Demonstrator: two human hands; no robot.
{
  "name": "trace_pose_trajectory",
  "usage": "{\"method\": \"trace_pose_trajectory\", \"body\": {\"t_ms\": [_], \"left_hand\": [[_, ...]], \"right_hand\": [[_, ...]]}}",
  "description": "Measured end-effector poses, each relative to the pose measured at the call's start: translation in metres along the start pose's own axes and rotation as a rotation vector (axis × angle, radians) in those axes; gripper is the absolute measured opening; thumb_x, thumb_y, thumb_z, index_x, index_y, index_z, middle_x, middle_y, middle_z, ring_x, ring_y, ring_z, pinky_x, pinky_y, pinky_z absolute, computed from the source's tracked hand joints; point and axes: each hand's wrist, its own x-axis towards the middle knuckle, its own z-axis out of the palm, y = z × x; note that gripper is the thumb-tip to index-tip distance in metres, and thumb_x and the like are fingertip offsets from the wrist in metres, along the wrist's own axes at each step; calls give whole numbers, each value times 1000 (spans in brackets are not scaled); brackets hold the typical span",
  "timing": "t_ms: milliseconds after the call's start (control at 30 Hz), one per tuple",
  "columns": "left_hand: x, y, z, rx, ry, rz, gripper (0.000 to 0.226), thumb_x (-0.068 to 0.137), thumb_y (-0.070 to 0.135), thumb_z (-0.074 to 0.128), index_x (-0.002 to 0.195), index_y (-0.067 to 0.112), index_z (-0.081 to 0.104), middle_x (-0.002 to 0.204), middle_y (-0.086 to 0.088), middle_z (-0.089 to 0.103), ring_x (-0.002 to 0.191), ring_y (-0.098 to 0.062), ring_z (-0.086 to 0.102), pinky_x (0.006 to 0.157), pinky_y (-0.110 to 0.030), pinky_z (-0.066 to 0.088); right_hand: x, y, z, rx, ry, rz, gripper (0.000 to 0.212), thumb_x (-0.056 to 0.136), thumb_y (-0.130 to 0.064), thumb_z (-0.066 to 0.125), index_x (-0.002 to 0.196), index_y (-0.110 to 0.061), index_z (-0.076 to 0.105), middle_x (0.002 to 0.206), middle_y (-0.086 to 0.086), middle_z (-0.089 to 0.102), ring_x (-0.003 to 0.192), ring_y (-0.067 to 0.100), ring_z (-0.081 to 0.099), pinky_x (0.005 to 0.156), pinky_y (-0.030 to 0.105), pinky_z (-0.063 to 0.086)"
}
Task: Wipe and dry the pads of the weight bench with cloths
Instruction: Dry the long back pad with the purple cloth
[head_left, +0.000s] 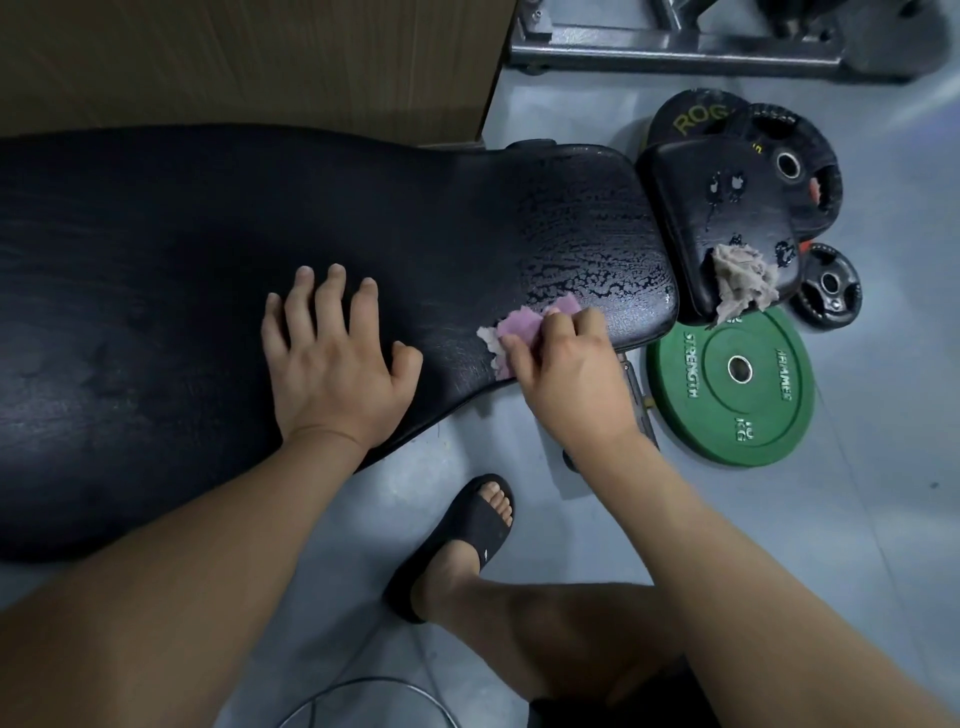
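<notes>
The long black back pad (218, 249) of the weight bench stretches from the left edge to right of centre. Its narrow right end is beaded with wet streaks (587, 234). My left hand (335, 358) lies flat on the pad, fingers spread, holding nothing. My right hand (566, 369) grips a pink cloth (519, 330) pressed on the pad's near right edge. The small black seat pad (722, 208) sits just right of the back pad, with wet patches on it. A crumpled beige cloth (740, 283) lies on the seat pad's near corner, hanging over its edge.
A green weight plate (727, 384) lies on the grey floor under the seat pad's near side. Black plates (789, 156) are stacked behind it, a small one (828, 286) beside. A brown panel (249, 57) stands behind the bench, a metal frame (675, 47) top right. My sandalled foot (467, 530) stands below the bench.
</notes>
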Motion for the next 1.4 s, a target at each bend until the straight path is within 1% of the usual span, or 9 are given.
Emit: {"method": "trace_pose_trajectory", "body": {"t_ms": [100, 233, 367, 433, 600, 833, 1033, 1233, 1400], "left_hand": [[0, 0, 0, 10, -3, 3, 64, 88, 44, 45, 143, 12, 48, 155, -16, 41, 150, -40, 27, 122, -60, 18], [0, -1, 0, 15, -17, 0, 64, 88, 45, 45, 144, 12, 47, 155, -16, 41, 150, -39, 26, 122, -60, 18], [1, -1, 0, 18, -20, 4, 65, 88, 44, 45, 144, 12, 48, 155, -16, 41, 150, -39, 27, 122, -60, 18], [1, -1, 1, 19, -15, 5, 65, 88, 44, 45, 143, 11, 48, 154, -16, 42, 150, -39, 27, 122, -60, 18], [1, 0, 0, 25, -23, -1, 65, 88, 44, 46, 144, 12, 48, 155, -16, 42, 150, -38, 27, 122, -59, 18], [2, -1, 2, 20, -14, 3, 64, 87, 43, 47, 143, 11, 50, 154, -16, 43, 149, -39, 28, 122, -59, 17], [2, -1, 1, 28, -21, 2, 64, 88, 44, 46, 143, 11, 49, 154, -16, 43, 149, -38, 28, 122, -59, 18], [3, -1, 1, 23, -23, 4, 65, 88, 44, 46, 143, 10, 50, 154, -16, 44, 149, -39, 29, 122, -59, 18], [2, -2, 1, 30, -24, 4, 65, 89, 44, 46, 144, 10, 49, 154, -16, 43, 149, -38, 28, 122, -59, 17]], "right_hand": [[14, 13, 3, 12, 12, 24, 30, 101, -26, 59, 101, 4, 63, 96, 25, 60, 76, 40, 59, 62, 35, 43], [34, 29, 4, 10, 106, 336, 28, 102, -22, 51, 109, 3, 63, 107, 24, 67, 100, 40, 58, 80, 38, 37], [23, -18, 18, 51, 35, 58, 24, 98, -20, 56, 103, 2, 62, 100, 22, 64, 86, 38, 61, 71, 40, 49], [30, -14, 17, 93, 24, -6, 21, 98, -20, 57, 103, 0, 64, 101, 22, 63, 84, 38, 61, 74, 41, 50], [67, 28, 13, 80, 136, 217, 31, 96, -20, 42, 104, -4, 67, 106, 23, 64, 97, 43, 58, 90, 41, 44], [30, -1, 17, 78, -27, -150, 27, 97, -7, 47, 119, -1, 62, 112, 20, 57, 101, 37, 55, 93, 43, 49], [83, 25, 16, -53, 85, 35, 42, 92, -19, 33, 110, 2, 65, 111, 25, 59, 97, 44, 56, 91, 46, 45], [37, -4, 10, -118, -19, -335, 32, 90, -4, 47, 116, -4, 66, 119, 14, 64, 103, 36, 53, 98, 41, 43], [96, 29, 13, -147, 33, -121, 44, 91, -11, 34, 116, 1, 68, 119, 22, 67, 101, 45, 60, 98, 45, 44]]}}
